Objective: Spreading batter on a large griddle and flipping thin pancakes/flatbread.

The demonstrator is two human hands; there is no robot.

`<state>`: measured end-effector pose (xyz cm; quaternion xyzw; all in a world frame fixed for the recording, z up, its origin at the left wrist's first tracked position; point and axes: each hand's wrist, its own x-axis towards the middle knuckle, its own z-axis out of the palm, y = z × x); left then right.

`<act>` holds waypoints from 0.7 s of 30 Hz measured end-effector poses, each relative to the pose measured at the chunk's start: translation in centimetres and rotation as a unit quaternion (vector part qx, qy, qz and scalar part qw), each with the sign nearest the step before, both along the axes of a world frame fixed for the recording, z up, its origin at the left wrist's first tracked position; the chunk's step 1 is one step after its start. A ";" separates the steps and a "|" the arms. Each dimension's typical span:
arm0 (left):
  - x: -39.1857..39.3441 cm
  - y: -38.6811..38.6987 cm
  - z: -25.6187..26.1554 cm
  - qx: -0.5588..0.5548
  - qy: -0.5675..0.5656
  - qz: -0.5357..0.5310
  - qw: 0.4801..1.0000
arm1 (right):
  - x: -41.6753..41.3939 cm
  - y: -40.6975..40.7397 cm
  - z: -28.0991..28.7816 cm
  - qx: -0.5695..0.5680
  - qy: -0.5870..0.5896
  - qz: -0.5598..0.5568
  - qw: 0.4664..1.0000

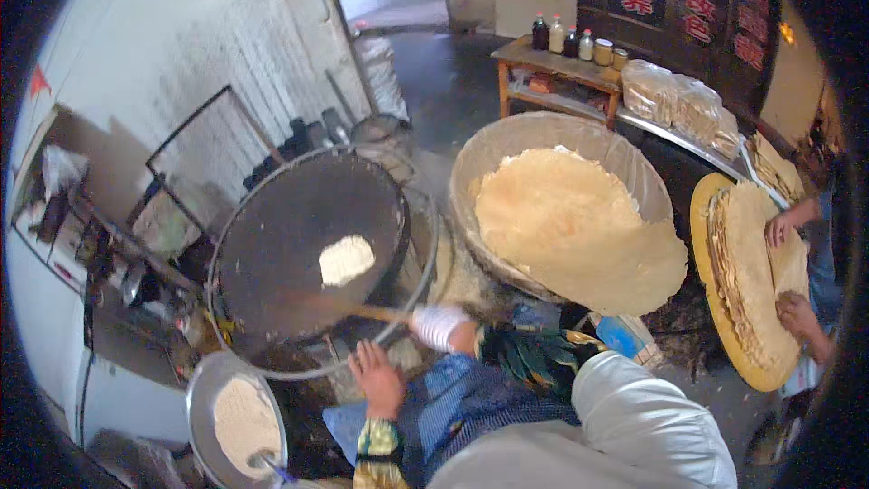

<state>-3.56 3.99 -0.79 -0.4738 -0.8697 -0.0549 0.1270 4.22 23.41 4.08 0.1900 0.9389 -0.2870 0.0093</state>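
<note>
A large round black griddle (292,231) lies before me, with a pale patch of batter (346,260) on its right part. My right hand (445,328), in a white covering, grips a wooden-handled tool (380,312) that reaches over the griddle's near part; its far end is blurred. My left hand (379,377) rests with spread fingers by the metal ring (319,373) around the griddle and holds nothing. A metal basin (197,407) of batter (246,421), with a ladle (261,460) in it, stands at the lower left. Thin round flatbreads (557,210) lie in a wide plastic-lined basket (468,170) at the right.
At the far right, a co-worker's hands (791,265) touch folded flatbread on a yellow round board (703,217). Behind are a wooden table (529,61) bearing several bottles and jars, and bagged flatbread (679,105). A cluttered shelf (129,244) borders the griddle's left.
</note>
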 end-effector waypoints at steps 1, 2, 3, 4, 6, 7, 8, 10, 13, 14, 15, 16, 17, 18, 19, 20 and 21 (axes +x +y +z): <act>0.7 0.5 -0.2 -0.028 -0.008 0.034 0.999 | 0.8 0.7 1.5 0.071 0.012 -0.011 0.997; 1.5 2.5 0.3 -0.047 -0.015 0.051 0.998 | 0.2 3.6 -2.0 0.055 0.051 -0.107 0.991; 1.9 3.1 0.6 -0.073 0.008 0.042 0.996 | -0.3 4.2 -3.2 0.106 0.109 -0.095 0.984; 2.1 3.7 0.7 -0.099 0.031 0.032 0.994 | -0.8 4.9 -4.3 0.106 0.083 -0.099 0.986; 1.3 1.9 -0.6 -0.077 0.060 0.048 0.994 | -1.1 1.6 -2.4 0.093 0.036 -0.073 0.992; 1.2 1.9 -0.8 -0.081 0.068 0.056 0.993 | -0.5 1.0 -0.5 0.092 -0.044 -0.028 0.994; 1.4 2.4 -0.9 -0.082 0.076 0.053 0.992 | 0.1 2.4 -1.1 0.089 -0.084 -0.050 0.991; 0.8 2.6 -0.5 -0.083 0.102 0.058 0.990 | 0.0 4.4 0.5 0.073 -0.056 -0.098 0.991; 1.7 2.9 0.1 -0.097 0.117 0.056 0.987 | -1.2 3.5 -0.7 0.093 -0.051 -0.094 0.990; 1.4 2.7 0.1 -0.108 0.110 0.068 0.986 | -1.3 2.8 -0.2 0.134 -0.059 -0.059 0.987; 1.5 2.5 -0.1 -0.121 0.098 0.077 0.985 | -0.4 2.0 0.8 0.174 -0.072 -0.025 0.982; 1.6 2.4 -0.2 -0.133 0.085 0.085 0.984 | 0.3 1.6 1.1 0.212 -0.084 0.009 0.974; 1.7 2.5 0.4 -0.113 0.077 0.076 0.988 | -0.3 3.7 0.6 0.166 -0.070 -0.055 0.982; 1.6 2.8 0.5 -0.110 0.084 0.077 0.987 | -0.7 5.8 -0.1 0.119 -0.050 -0.122 0.984; 1.8 2.8 0.2 -0.113 0.088 0.078 0.987 | -0.7 5.7 -0.3 0.125 -0.030 -0.108 0.986; 1.7 2.6 0.2 -0.118 0.096 0.078 0.985 | -1.0 5.2 -0.2 0.129 -0.006 -0.094 0.987; 1.5 2.3 0.1 -0.128 0.101 0.082 0.983 | -1.0 3.8 1.3 0.147 -0.023 -0.052 0.987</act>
